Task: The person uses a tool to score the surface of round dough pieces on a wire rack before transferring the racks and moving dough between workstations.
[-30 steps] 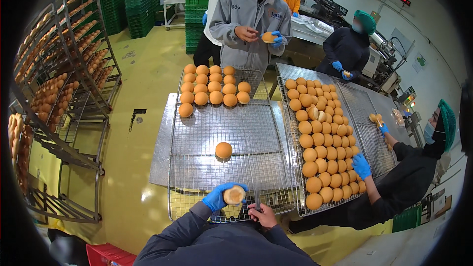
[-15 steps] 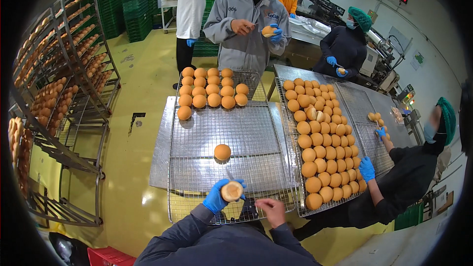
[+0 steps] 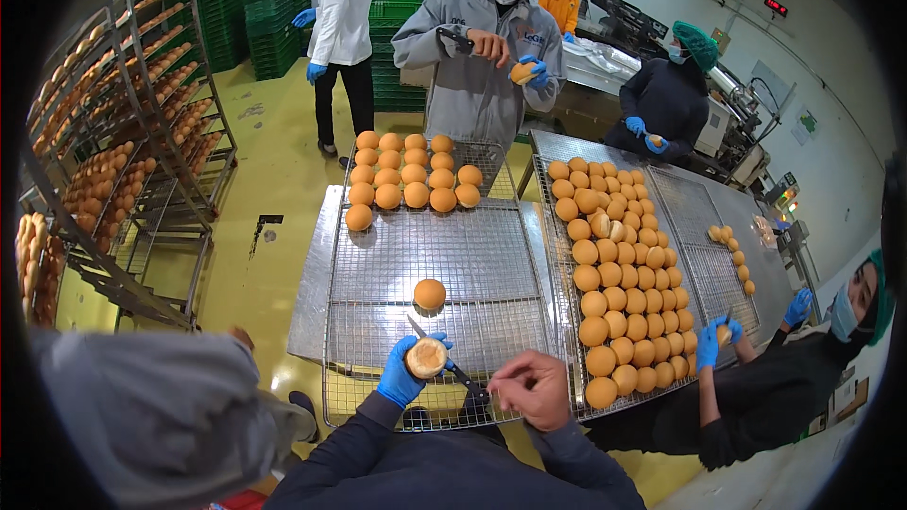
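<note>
My gloved left hand [image 3: 401,378] grips a round bun [image 3: 426,358], its pale, flat face turned up. A knife [image 3: 467,381] slants behind the bun, its blade tip showing beyond my fingers and its black handle toward my right hand. Whether the left fingers also hold the knife is hidden. My bare right hand [image 3: 534,389] is closed in a pinch close to the handle's end; what is in it, if anything, cannot be made out. A single brown bun [image 3: 429,294] sits on the wire rack [image 3: 444,260] just beyond my left hand.
Buns in rows [image 3: 414,174] fill the rack's far end. To the right, another rack is covered with buns [image 3: 631,300]. Co-workers stand opposite and at right, some holding buns. A grey-clothed person [image 3: 170,416] is close at lower left. A wheeled rack [image 3: 142,151] stands left.
The grey-clothed person has come in at lower left. My left hand and bun shifted slightly left, and the knife shows more. My right hand rose a little. The right-hand co-worker now holds a bun.
</note>
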Demonstrator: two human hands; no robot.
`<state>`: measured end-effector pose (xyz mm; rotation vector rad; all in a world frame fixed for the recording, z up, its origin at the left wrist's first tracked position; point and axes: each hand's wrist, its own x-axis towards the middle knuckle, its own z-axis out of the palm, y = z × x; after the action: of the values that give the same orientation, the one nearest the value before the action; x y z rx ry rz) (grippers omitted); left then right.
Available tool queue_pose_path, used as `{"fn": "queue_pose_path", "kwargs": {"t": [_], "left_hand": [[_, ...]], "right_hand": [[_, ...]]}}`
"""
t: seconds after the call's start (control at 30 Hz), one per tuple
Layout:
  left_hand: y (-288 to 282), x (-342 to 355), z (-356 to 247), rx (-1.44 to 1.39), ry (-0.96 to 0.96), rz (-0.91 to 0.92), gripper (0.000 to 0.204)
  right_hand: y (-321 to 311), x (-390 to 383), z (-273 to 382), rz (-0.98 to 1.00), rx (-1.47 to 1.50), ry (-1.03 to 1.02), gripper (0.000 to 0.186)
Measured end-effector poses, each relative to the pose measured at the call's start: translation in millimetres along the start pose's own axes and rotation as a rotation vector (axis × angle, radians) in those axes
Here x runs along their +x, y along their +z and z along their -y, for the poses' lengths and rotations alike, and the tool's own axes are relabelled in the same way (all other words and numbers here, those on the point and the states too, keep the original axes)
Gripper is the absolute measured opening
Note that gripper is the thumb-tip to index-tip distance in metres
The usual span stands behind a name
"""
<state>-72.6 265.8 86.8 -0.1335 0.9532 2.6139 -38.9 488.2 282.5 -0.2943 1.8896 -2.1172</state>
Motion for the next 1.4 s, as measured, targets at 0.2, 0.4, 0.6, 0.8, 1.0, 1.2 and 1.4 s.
{"fn": "queue_pose_path", "kwargs": {"t": [0.2, 0.4, 0.6, 0.8, 1.0, 1.2, 1.4], "left_hand": [[-19.3, -2.3, -3.1, -0.25, -0.052, -0.046, 0.064], [-27.7, 2.1, -10.5, -0.206, -0.005, -0.094, 0.063], [-23.3, -1.2, -26.4, -0.237, -0.006, -0.145, 0.061], [-27.8, 24.2, -15.8, -0.185, -0.022, -0.135, 0.063], [-8.3, 28.3, -22.6, -0.114, -0.029, -0.092, 0.063], [-8.6, 13.1, -26.6, -0.159, -0.005, -0.107, 0.062], [-12.4, -2.5, -29.3, -0.108, 0.053, -0.144, 0.064]], "right_hand": [[36.2, 9.6, -53.9, 0.328, 0.032, 0.011, 0.03], [-26.0, -40.4, -150.1, 0.503, 0.436, 0.68, 0.051], [-94.9, -168.6, -209.5, 0.261, 0.356, 0.973, 0.056], [-90.5, -161.5, -289.7, 0.381, -0.484, 0.687, 0.06], [-34.4, -74.9, -87.8, 0.621, -0.433, 0.502, 0.049], [-11.0, -22.4, 15.9, 0.485, -0.106, 0.099, 0.033], [13.1, -10.5, 41.8, 0.278, 0.019, -0.104, 0.023]]}}
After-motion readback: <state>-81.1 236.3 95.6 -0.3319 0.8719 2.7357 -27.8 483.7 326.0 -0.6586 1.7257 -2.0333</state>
